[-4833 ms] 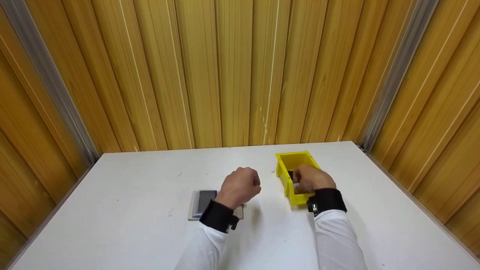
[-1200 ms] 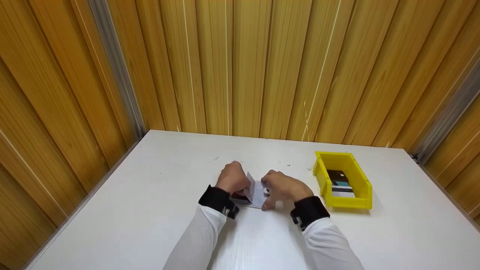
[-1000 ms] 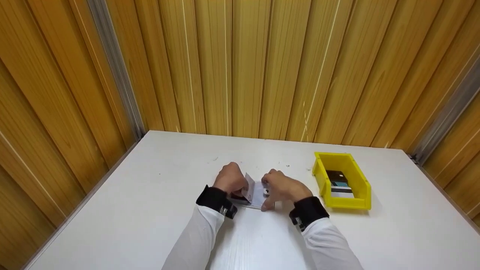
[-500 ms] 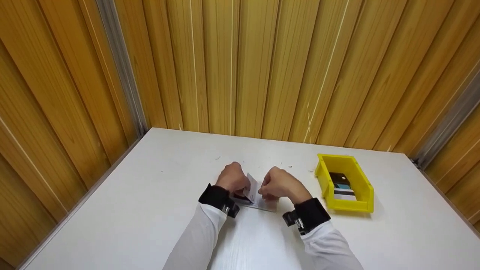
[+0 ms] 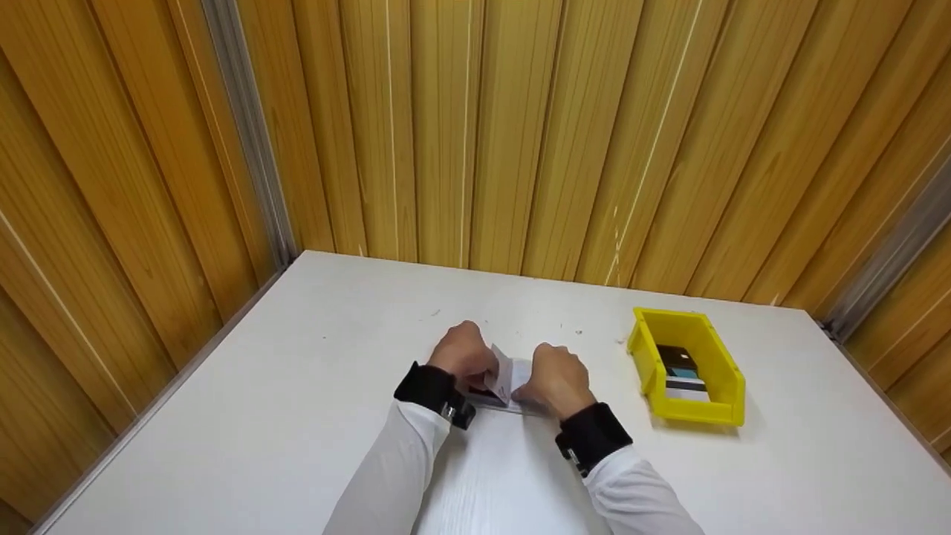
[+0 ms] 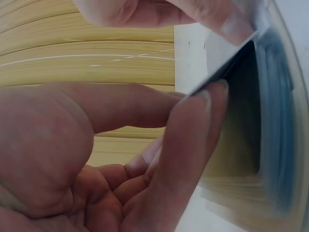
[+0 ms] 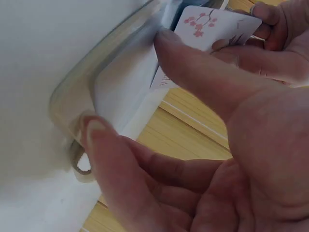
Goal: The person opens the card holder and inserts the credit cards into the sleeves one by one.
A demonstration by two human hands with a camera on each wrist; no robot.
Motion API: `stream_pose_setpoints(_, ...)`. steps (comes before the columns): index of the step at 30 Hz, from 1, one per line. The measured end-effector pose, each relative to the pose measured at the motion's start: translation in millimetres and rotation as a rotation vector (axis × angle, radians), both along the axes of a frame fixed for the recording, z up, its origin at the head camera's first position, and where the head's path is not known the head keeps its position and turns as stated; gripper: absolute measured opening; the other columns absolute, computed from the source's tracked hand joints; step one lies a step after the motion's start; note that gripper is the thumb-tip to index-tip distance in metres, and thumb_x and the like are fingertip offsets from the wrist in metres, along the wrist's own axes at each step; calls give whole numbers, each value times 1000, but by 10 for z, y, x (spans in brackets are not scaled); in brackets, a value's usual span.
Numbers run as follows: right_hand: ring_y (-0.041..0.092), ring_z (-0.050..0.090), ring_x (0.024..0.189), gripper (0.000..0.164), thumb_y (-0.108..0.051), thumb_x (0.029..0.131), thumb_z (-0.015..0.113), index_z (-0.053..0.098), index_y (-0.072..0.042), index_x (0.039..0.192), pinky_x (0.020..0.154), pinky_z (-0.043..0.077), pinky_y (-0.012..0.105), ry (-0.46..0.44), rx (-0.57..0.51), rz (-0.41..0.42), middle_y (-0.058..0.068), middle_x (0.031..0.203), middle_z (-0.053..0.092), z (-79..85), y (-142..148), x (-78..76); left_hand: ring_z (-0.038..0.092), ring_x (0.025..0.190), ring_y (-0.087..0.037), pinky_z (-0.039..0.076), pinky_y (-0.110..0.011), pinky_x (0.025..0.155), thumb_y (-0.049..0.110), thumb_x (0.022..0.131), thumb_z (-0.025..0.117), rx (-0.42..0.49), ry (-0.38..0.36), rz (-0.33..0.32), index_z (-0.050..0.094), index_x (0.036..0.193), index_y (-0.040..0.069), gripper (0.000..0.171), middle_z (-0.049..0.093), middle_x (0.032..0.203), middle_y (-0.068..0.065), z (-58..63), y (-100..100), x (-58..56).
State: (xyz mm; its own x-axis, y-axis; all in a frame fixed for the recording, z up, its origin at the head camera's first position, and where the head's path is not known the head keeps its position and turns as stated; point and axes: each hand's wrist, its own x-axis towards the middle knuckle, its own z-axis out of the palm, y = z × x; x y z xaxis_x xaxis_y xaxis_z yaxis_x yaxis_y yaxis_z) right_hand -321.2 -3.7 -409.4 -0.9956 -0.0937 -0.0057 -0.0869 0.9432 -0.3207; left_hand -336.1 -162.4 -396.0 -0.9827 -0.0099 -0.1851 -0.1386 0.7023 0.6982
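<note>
On the white table lies a card holder (image 7: pixel 123 77), spread open, with clear pages and a looped tab at one edge. My left hand (image 5: pixel 462 351) pinches a white card (image 7: pixel 205 26) printed with pink blossoms, between thumb and index finger. The card stands tilted up over the holder's left part, whose dark inside shows behind it in the left wrist view. My right hand (image 5: pixel 559 375) rests over the right part. Its thumb presses near the fold beside the card, and its index fingertip touches the cover edge near the tab. The remaining right fingers lie loosely bent.
A yellow bin (image 5: pixel 724 411) stands on the table to the right, with several cards (image 5: pixel 687 389) inside, dark, teal and white ones among them. Wood-patterned panels (image 5: pixel 475 134) rise behind the table (image 5: pixel 356 327) and at both sides.
My right hand has come from the yellow bin to the holder, let go of its edges and turned, thumb now near the fold. My left hand has kept its pinch on the card over the last second.
</note>
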Motion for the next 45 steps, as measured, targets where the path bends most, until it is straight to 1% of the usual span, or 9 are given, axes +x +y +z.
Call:
stream_pose_setpoints(4, 22, 59, 74, 51, -23, 63, 96, 65, 2, 96, 65, 51, 35, -54, -63, 4, 12, 87, 68, 1, 31, -57, 58, 50, -15, 46, -25, 45, 4, 76, 77, 9, -15, -8, 72, 86, -2, 12, 65, 65, -7, 6, -18, 3)
stream_pose_setpoints(10, 22, 60, 79, 40, -10, 65, 93, 67, 2, 93, 73, 52, 35, -62, -215, 1, 12, 90, 71, 11, 67, -122, 61, 52, -15, 50, -25, 48, 3, 76, 75, 40, -10, 13, 73, 87, -3, 13, 67, 68, -9, 60, -101, 4)
stream_pose_setpoints(15, 24, 61, 86, 41, -11, 69, 89, 65, 3, 100, 78, 53, 35, -112, -237, -2, 15, 99, 70, 53, 139, -153, 61, 49, -13, 49, -23, 46, 3, 75, 75, 53, -9, 12, 73, 83, -2, 9, 66, 63, -7, 62, -150, -6)
stream_pose_setpoints(20, 18, 68, 73, 42, -11, 75, 83, 65, 9, 108, 68, 56, 29, -179, -301, -26, 19, 96, 72, 20, 217, -208, 61, 49, -13, 48, -22, 47, 4, 75, 76, 55, -15, -2, 72, 81, -1, 9, 64, 61, -5, 30, -148, -15)
stream_pose_setpoints(23, 15, 68, 65, 31, -12, 77, 79, 70, 8, 98, 61, 56, 26, -193, -399, -47, 14, 85, 73, -44, 238, -253, 58, 49, -11, 46, -22, 48, 4, 73, 77, 26, 6, -10, 72, 79, -1, 9, 63, 59, -3, 12, -144, -20)
stream_pose_setpoints(28, 15, 61, 70, 16, -10, 79, 77, 72, 2, 88, 59, 48, 22, -199, -476, -46, 5, 78, 66, -130, 278, -324, 55, 50, -12, 43, -23, 49, 5, 73, 77, -1, 1, -1, 72, 78, 0, 8, 60, 57, -2, -9, -157, -40)
stream_pose_setpoints(34, 12, 60, 69, 5, -6, 89, 70, 66, -3, 89, 59, 51, 22, -350, -603, -32, 1, 79, 62, -170, 326, -397, 54, 51, -13, 43, -24, 49, 7, 74, 79, -24, 7, 5, 71, 76, 1, 10, 59, 58, -2, -47, -182, -53)
stream_pose_setpoints(37, 11, 58, 66, 7, -4, 91, 68, 63, -4, 86, 58, 52, 23, -405, -663, -23, 0, 76, 59, -194, 331, -409, 54, 51, -14, 43, -24, 48, 6, 74, 80, -25, 5, 14, 71, 74, 1, 10, 59, 59, -2, -75, -177, -49)
stream_pose_setpoints(45, 13, 59, 69, 4, -3, 92, 66, 62, -2, 92, 59, 52, 24, -424, -638, -47, 2, 78, 58, -177, 324, -413, 52, 54, -16, 41, -25, 48, 4, 71, 78, -65, 38, 15, 70, 78, -2, 12, 58, 64, -5, -75, -99, -67)
